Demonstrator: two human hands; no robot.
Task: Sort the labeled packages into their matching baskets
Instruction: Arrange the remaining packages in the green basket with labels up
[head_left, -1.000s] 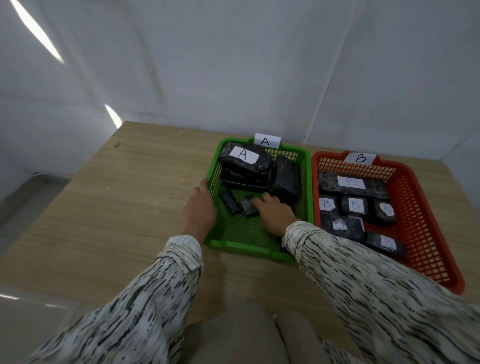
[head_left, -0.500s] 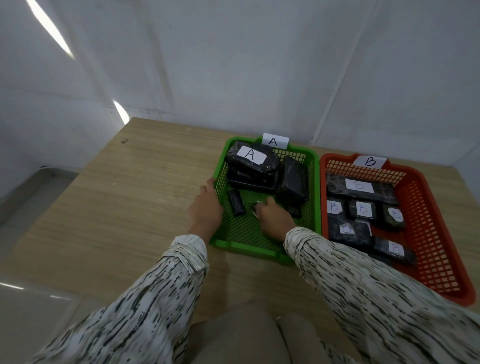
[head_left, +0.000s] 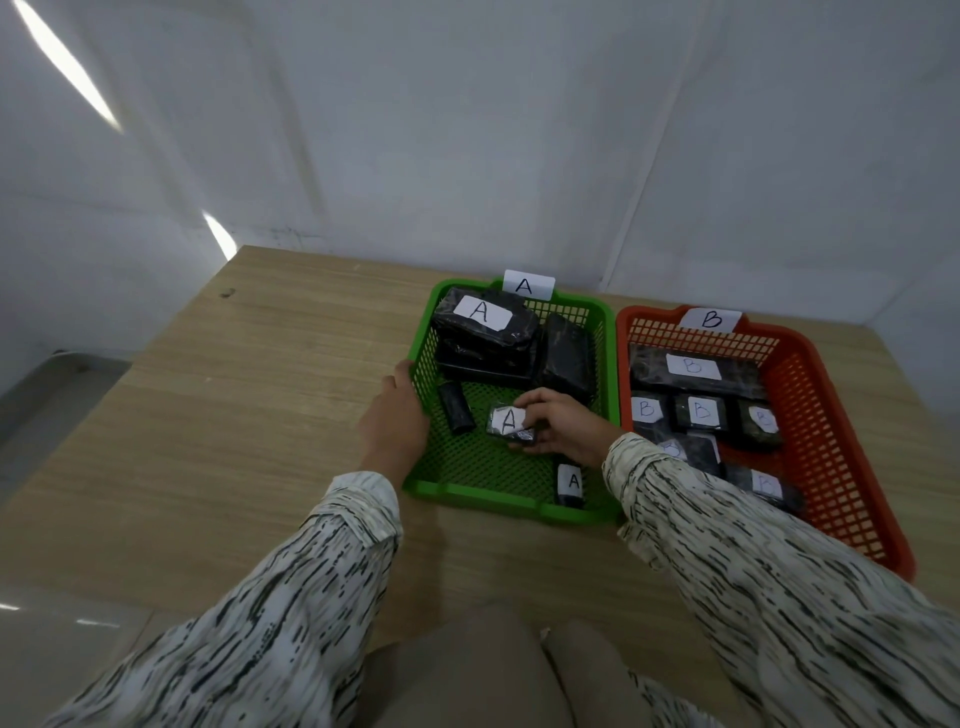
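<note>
My right hand (head_left: 567, 423) pinches a small A-labelled package (head_left: 508, 422) inside the green basket (head_left: 470, 491); my left hand (head_left: 395, 422) rests against its left wall, whether gripping I cannot tell.

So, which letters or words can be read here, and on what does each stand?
"A": card on the green basket.
"A": large package.
"A": small package in the right hand.
"A": corner package.
"B": card on the orange basket.
"B": long package; three small packages.
Two nearest labels: too blurred to read.
</note>
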